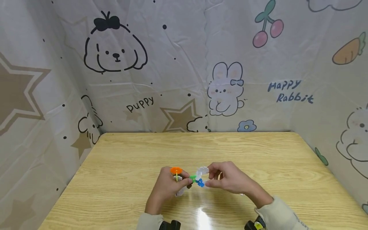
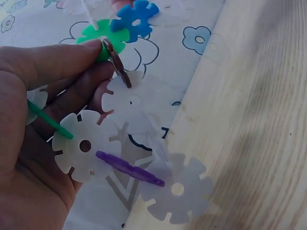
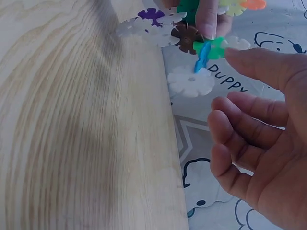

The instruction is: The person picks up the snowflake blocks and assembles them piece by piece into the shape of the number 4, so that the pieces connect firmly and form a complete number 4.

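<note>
My left hand (image 1: 168,187) holds a chain of notched, interlocking plastic discs, its thumb and fingers pinching the green disc (image 2: 103,33). A blue disc (image 1: 200,182) slots into the green one, and a white disc (image 3: 191,82) joins onto the blue. Beside the green disc is a brown disc (image 3: 187,38). Below it in the left wrist view are translucent white discs (image 2: 177,189) linked by a purple disc (image 2: 129,168). An orange disc (image 1: 176,170) stands above the left hand. My right hand (image 1: 233,177) is close by the white and blue discs, its thumb and fingers apart.
The wooden table (image 1: 138,153) extends beneath both hands. A small white piece (image 1: 242,194) shows under the right wrist. A patterned cloth (image 1: 172,80) hangs behind the table and along its sides.
</note>
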The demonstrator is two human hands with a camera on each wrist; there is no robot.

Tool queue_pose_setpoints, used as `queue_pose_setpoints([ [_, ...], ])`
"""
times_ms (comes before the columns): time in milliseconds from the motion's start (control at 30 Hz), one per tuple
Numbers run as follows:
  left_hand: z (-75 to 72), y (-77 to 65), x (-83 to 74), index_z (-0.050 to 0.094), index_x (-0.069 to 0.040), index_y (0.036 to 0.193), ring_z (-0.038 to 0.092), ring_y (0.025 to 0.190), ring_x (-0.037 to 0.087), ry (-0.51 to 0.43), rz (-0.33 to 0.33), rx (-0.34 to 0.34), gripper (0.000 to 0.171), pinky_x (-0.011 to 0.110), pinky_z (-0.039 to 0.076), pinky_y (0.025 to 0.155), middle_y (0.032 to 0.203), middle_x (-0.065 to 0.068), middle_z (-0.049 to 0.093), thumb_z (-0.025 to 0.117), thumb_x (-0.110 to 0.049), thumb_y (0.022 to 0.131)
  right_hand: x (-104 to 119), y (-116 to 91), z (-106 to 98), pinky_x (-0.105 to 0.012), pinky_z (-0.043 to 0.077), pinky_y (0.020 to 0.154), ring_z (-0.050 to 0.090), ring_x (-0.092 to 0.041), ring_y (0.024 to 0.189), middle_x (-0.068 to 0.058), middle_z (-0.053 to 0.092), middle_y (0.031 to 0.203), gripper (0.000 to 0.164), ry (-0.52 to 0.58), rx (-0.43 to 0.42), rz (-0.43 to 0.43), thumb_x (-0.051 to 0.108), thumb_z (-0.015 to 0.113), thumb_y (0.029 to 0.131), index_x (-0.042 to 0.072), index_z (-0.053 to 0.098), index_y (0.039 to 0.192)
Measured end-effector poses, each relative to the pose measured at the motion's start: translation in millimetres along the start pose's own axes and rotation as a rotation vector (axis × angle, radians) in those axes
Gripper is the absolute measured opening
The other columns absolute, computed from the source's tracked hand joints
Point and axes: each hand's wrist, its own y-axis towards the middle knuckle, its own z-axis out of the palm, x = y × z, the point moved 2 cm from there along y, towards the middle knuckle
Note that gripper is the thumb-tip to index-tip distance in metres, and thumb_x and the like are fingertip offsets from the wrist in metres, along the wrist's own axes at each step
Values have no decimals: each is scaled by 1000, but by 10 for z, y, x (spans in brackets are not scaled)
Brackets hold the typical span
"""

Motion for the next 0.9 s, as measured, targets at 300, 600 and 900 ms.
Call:
queue_pose_setpoints([
  [300, 7, 43, -23, 79, -7, 81, 66, 72, 9, 121, 71, 51, 7, 29, 53, 74, 76, -7, 73, 77, -1, 84, 59, 40, 14, -29, 53, 62, 61, -11, 74, 7, 64, 85, 31, 16, 22, 5, 26, 79, 87, 6, 69, 109],
  [600, 23, 79, -90, 77, -10, 77, 54, 58, 3, 216, 34, 114, 9, 23, 47, 60, 69, -12, 69, 77, -5, 84, 122, 81, 58, -25, 49, 54, 58, -10, 65, 8, 65, 82, 35, 46, 49, -6, 27, 80, 86, 3, 69, 109],
  [900, 55, 124, -172, 73, -14, 72, 39, 53, 2, 277, 30, 182, 16, 20, 36, 52, 65, -14, 62, 80, -5, 82, 115, 82, 88, -24, 52, 59, 61, -7, 68, 5, 68, 85, 33, 76, 74, 26, 20, 83, 83, -2, 71, 106],
])
